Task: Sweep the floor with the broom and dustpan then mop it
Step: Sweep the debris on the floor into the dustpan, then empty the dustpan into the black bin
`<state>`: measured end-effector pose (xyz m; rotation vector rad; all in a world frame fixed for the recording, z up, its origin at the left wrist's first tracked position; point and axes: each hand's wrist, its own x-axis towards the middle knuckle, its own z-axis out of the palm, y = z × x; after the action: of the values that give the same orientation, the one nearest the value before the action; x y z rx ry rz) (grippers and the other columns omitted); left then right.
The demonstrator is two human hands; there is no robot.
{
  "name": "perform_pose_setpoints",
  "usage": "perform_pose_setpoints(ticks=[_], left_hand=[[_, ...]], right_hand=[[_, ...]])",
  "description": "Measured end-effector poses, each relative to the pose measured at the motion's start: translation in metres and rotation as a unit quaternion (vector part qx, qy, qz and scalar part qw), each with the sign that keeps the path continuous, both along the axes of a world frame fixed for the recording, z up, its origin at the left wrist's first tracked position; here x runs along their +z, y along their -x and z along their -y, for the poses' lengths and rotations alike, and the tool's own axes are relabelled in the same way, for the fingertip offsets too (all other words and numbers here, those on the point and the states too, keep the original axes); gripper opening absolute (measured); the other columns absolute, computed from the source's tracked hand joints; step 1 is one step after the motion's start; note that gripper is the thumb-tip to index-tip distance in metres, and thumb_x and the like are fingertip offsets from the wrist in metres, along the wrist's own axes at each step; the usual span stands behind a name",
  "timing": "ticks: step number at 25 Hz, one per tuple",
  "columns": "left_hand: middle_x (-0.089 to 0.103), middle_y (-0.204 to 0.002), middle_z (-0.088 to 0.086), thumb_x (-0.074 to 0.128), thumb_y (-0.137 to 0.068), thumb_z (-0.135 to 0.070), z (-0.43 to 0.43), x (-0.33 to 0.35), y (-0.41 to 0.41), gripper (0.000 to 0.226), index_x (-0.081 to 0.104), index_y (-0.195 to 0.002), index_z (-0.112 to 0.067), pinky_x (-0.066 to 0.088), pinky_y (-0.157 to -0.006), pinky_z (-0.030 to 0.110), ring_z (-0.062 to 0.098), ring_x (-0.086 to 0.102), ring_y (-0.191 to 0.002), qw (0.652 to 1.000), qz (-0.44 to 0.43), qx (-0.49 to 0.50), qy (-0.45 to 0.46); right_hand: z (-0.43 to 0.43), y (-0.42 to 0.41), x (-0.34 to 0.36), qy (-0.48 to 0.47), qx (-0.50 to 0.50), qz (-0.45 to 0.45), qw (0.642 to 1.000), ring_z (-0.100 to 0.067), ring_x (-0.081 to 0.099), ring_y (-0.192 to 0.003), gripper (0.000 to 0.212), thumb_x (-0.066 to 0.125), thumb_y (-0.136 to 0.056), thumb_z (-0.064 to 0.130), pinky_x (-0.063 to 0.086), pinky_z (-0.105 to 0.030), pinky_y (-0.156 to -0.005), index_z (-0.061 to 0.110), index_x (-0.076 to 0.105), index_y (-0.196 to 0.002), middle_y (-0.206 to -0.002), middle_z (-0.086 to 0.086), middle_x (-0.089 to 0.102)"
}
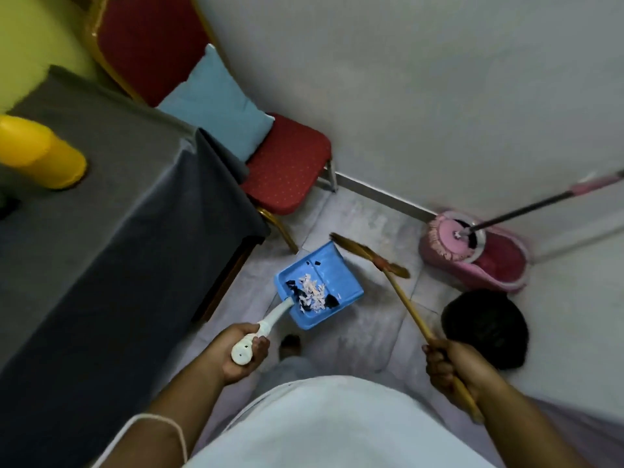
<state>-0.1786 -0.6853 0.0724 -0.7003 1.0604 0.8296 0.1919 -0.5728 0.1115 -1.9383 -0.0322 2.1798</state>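
Observation:
My left hand [243, 352] grips the white handle of a blue dustpan [337, 278], which is tilted above the grey tiled floor [364, 217]. A heap of white and black scraps [312, 293] lies in the pan near the handle. My right hand [454, 368] grips the wooden stick of a broom [401, 295]; its brown bristles [358, 249] hang just past the pan's far edge. A pink mop bucket [496, 265] stands by the wall at the right, with the mop head [445, 243] in it and the mop's handle leaning away to the right.
A table under a dark grey cloth [118, 214] fills the left side, with a yellow container [40, 153] on it. A red chair [287, 163] with a light blue cushion [216, 103] stands against the white wall. A black round bin [486, 327] sits on the floor near my right hand.

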Motion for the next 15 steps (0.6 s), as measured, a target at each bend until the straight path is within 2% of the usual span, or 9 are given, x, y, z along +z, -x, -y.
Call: perform_pose_setpoints(ticks=[4,7,15], left_hand=[[0.046,-0.055,0.011,0.043,-0.096,-0.02,-0.07,-0.007,0.01,0.022,0.045,-0.1,0.001,0.045,-0.032,0.018,0.015,0.049,-0.033,0.994,0.004,-0.112,0.01],[0.046,-0.055,0.01,0.043,-0.096,-0.021,-0.116,-0.01,0.0,0.024,0.045,-0.099,0.003,0.045,-0.031,0.017,0.013,0.049,-0.034,0.988,0.003,-0.157,0.006],[0.048,-0.05,0.006,0.04,-0.098,-0.029,-0.204,-0.002,-0.026,0.035,0.05,-0.088,0.003,0.04,-0.028,0.015,0.01,0.048,-0.031,0.965,-0.006,-0.263,0.012]], right_hand=[[0.026,-0.01,-0.001,0.014,-0.126,-0.026,0.992,-0.006,0.027,-0.027,0.026,0.033,-0.1,0.015,0.021,-0.015,-0.025,0.012,0.044,-0.076,-0.046,0.004,0.031],[0.04,-0.017,-0.007,0.016,-0.214,-0.039,0.976,-0.006,0.028,-0.026,0.027,0.032,-0.101,0.016,0.022,-0.016,-0.024,0.012,0.042,-0.075,-0.043,0.004,0.031],[0.07,-0.026,-0.02,0.029,-0.321,-0.054,0.945,-0.005,0.028,-0.026,0.027,0.033,-0.101,0.019,0.023,-0.016,-0.025,0.01,0.045,-0.078,-0.043,0.004,0.034]])
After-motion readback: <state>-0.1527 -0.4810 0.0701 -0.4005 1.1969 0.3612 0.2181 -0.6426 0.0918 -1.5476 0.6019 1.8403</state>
